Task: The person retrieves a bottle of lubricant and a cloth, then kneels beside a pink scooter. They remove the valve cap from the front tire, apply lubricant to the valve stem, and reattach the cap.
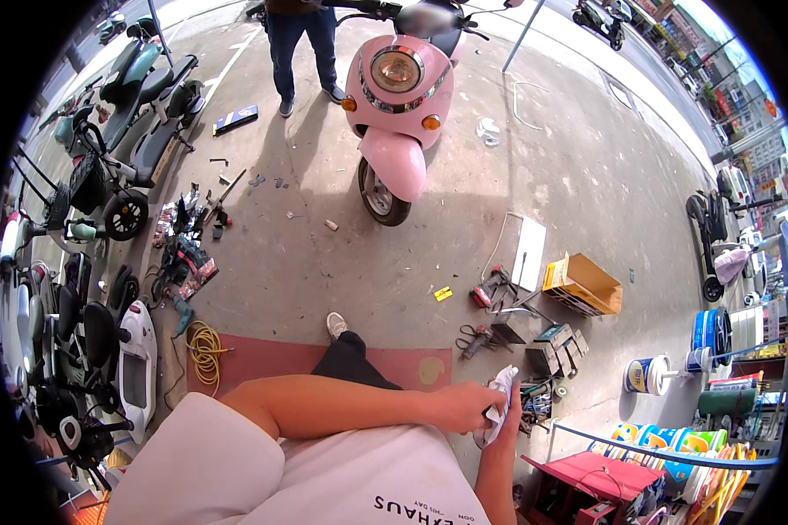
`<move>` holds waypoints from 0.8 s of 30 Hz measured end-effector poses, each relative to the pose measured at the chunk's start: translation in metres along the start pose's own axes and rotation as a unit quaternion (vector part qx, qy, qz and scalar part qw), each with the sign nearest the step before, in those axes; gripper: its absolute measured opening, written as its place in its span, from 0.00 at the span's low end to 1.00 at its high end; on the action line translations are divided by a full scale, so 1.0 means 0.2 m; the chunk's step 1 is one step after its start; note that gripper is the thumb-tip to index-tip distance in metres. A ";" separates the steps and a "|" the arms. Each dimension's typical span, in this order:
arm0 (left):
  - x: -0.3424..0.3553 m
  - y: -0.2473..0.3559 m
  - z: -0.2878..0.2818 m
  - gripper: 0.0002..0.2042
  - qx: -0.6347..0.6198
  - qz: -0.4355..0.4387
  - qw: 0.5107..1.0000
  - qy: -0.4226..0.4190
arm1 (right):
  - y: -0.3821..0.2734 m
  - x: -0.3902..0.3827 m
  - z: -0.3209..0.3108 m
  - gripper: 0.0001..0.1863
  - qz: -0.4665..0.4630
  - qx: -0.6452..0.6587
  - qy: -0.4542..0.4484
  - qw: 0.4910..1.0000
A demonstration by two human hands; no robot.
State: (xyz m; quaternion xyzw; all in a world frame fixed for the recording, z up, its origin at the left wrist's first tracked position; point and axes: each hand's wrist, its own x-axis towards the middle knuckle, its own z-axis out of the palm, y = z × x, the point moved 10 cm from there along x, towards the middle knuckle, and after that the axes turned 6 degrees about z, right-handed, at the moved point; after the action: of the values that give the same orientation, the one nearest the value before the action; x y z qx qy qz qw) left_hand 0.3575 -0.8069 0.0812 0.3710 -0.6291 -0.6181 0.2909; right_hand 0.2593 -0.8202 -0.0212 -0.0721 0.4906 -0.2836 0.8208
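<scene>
Both my hands meet at the lower right of the head view, around a crumpled white wipe [502,385], paper or cloth. My left hand [464,408] reaches across my body from the left, its fingers closed on the wipe. On the wipe's other side my right hand [510,420] grips it too, partly covered by the wipe and my left hand. A small dark thing shows between the hands, too hidden to name. Beyond them, a pink scooter [392,157] stands with its front wheel toward me.
A person [302,48] stands beside the scooter. Parked scooters [131,105] line the left. An open cardboard box [584,284], a cordless power tool [492,287] and other tools lie ahead right. A coiled yellow hose [204,354] rests by the red mat [276,357]. A red metal cabinet [591,477] stands at right.
</scene>
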 end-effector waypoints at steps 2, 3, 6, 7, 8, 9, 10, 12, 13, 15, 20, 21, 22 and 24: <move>0.03 -0.01 0.19 0.17 0.063 0.031 0.998 0.002 | 0.04 -0.09 -0.19 0.19 -0.066 0.092 0.039 0.993; 0.06 0.05 0.28 0.17 0.091 0.053 0.994 -0.009 | 0.08 -0.15 -0.24 0.19 -0.067 0.098 0.028 0.993; 0.04 0.19 0.49 0.18 0.058 -0.046 0.990 -0.116 | 0.17 -0.31 -0.44 0.19 -0.068 0.129 -0.033 0.989; 0.03 0.19 0.56 0.18 0.062 -0.055 0.986 -0.144 | 0.22 -0.35 -0.50 0.19 -0.053 0.135 -0.078 0.986; 0.01 0.18 0.61 0.18 0.066 -0.066 0.981 -0.167 | 0.24 -0.37 -0.55 0.18 -0.057 0.134 -0.051 0.988; 0.03 0.16 0.67 0.18 0.069 -0.075 0.977 -0.186 | 0.24 -0.39 -0.61 0.18 -0.058 0.130 -0.023 0.990; 0.06 0.15 0.69 0.18 0.077 -0.086 0.977 -0.181 | 0.23 -0.40 -0.68 0.18 -0.082 0.141 0.015 0.986; 0.11 0.09 0.74 0.18 0.090 -0.115 0.975 -0.165 | 0.20 -0.49 -0.67 0.18 -0.109 0.253 0.047 0.960; 0.12 0.06 0.75 0.17 0.107 -0.099 0.977 -0.158 | 0.18 -0.50 -0.65 0.19 -0.124 0.284 0.037 0.950; 0.17 0.01 0.77 0.17 0.133 -0.058 0.978 -0.150 | 0.16 -0.53 -0.65 0.19 -0.163 0.341 0.024 0.926; 0.23 0.13 0.86 0.09 0.035 -0.112 0.972 -0.204 | 0.27 -0.53 -0.80 0.17 -0.139 0.316 0.061 0.937; 0.23 0.16 0.88 0.09 0.050 -0.091 0.966 -0.238 | 0.26 -0.56 -0.83 0.17 -0.154 0.288 0.097 0.940; 0.23 0.18 0.90 0.08 0.064 -0.069 0.958 -0.271 | 0.24 -0.58 -0.87 0.18 -0.166 0.260 0.134 0.942; 0.27 0.12 0.86 0.08 0.046 -0.122 0.959 -0.251 | 0.20 -0.61 -0.87 0.20 -0.205 0.266 0.139 0.932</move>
State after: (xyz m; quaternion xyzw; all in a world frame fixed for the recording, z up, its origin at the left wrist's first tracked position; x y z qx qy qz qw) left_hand 0.1831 -0.7551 0.0888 0.2909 -0.6593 -0.6927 0.0288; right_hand 0.0835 -0.6949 -0.0327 0.0897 0.4805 -0.5733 0.6575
